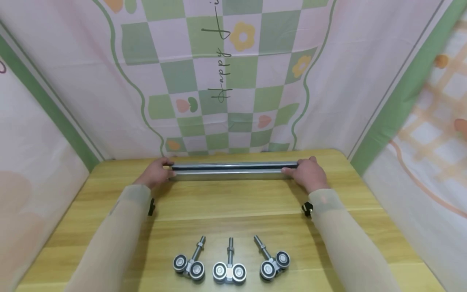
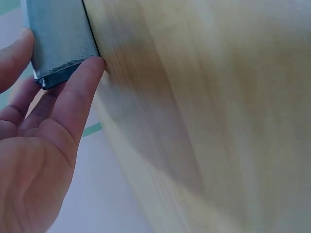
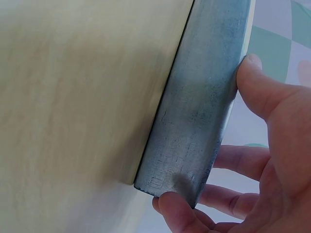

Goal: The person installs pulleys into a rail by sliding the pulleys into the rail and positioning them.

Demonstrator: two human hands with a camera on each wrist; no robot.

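Note:
A straight metal channel rail (image 1: pixel 230 175) with a dark slot along its top lies across the far part of the wooden table. My left hand (image 1: pixel 155 173) holds its left end, and my right hand (image 1: pixel 311 174) grips the right end. In the left wrist view, the thumb is at one edge of the rail (image 2: pixel 60 36) and a fingertip touches its end corner. Over in the right wrist view, the thumb presses the upper edge of the rail (image 3: pixel 194 97), with fingers round its end.
Three twin-wheeled metal trolley rollers with threaded bolts lie near the front: a left one (image 1: pixel 191 265), a middle one (image 1: pixel 229 272) and a right one (image 1: pixel 268 269). Patterned cloth (image 1: pixel 233 73) hangs behind the wooden table (image 1: pixel 233 211) and along both sides.

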